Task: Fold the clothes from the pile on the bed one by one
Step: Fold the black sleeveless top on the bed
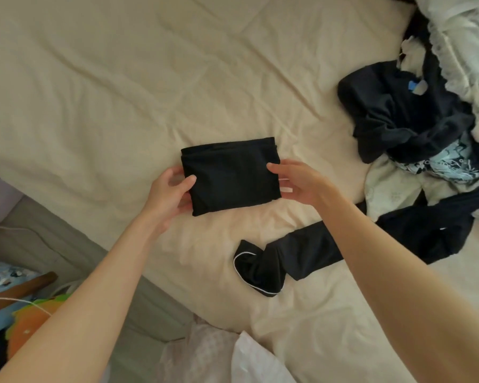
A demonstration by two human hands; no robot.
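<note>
A black garment (230, 175), folded into a small rectangle, is held just above the cream bed sheet (94, 106) in the middle of the view. My left hand (169, 193) grips its left edge, thumb on top and fingers underneath. My right hand (296, 181) holds its right edge the same way, thumb on top. The pile of clothes (415, 128) lies at the right: dark navy pieces, a printed light-blue one and white frilly fabric.
A black trouser leg with white piping (263, 268) stretches from the pile toward the bed's near edge, below my hands. The bed's grey side (67, 250) drops off at the lower left, with colourful items (25, 308) beside it. White patterned fabric (249, 360) lies at the bottom.
</note>
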